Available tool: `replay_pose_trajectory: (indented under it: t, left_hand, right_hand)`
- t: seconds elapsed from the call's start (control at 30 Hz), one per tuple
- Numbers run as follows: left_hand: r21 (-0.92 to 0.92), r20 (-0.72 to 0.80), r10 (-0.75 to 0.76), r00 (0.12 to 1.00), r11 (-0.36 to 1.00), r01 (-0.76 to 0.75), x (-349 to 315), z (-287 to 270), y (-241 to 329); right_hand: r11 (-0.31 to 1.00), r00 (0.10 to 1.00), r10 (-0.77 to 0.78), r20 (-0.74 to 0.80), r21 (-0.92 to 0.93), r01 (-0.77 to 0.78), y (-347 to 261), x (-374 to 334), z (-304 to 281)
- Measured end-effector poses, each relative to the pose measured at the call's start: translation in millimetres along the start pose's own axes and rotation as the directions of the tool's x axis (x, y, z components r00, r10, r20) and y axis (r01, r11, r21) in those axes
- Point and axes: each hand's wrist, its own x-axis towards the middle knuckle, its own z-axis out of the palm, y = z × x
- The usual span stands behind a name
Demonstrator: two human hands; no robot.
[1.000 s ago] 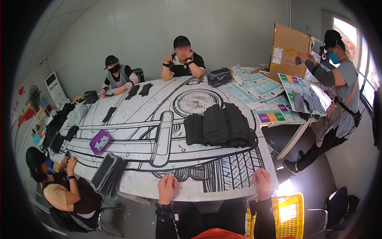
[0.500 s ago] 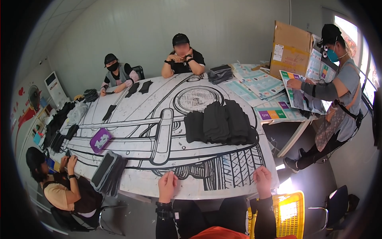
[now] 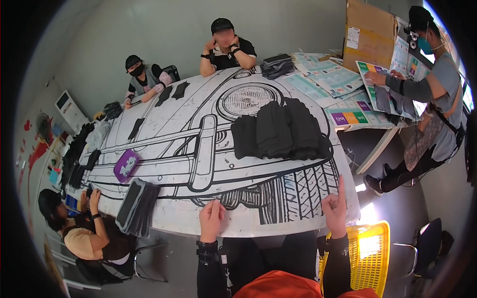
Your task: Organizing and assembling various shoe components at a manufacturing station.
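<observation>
My left hand rests at the near edge of the table, its fingers curled together with nothing visible in them. To its right, my right hand points its index finger forward over a drawn tyre while the other fingers curl in; it holds nothing that I can see. Beyond both hands lies a pile of folded black cloth pieces, apart from them. A stack of grey and black folded cloth sits left of my left hand. The white tabletop carries a black line drawing of a car front.
A purple container stands left of centre. Printed sheets and a cardboard box are at the far right, by a standing person. Several others sit round the table. A yellow basket is beside my right arm.
My right index finger has stretched out from a pinched hand. The view has tilted down, so the table sits higher. One seated person's hand has moved up beside the head.
</observation>
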Motion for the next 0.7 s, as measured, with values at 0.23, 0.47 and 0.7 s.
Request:
replay_pose_trajectory:
  t: [0.23, 0.47, 0.7]
  left_hand:
    - [-0.007, -0.009, 0.000, 1.000, 1.000, 0.000, -1.0, -1.6, -3.3]
    - [0.006, -0.027, -0.005, 1.000, 1.000, 0.006, 1.7, -0.7, -3.3]
    - [0.033, -0.043, -0.016, 0.999, 0.999, 0.017, -9.8, -1.0, -4.0]
  right_hand:
    - [0.985, 0.990, 0.056, 0.125, -0.171, -0.034, 1.5, 0.5, -6.8]
    - [0.986, 0.991, 0.091, 0.103, -0.147, -0.075, -4.0, 1.6, -5.8]
    - [0.981, 0.993, 0.056, 0.105, -0.191, -0.035, -8.9, 1.8, -6.1]
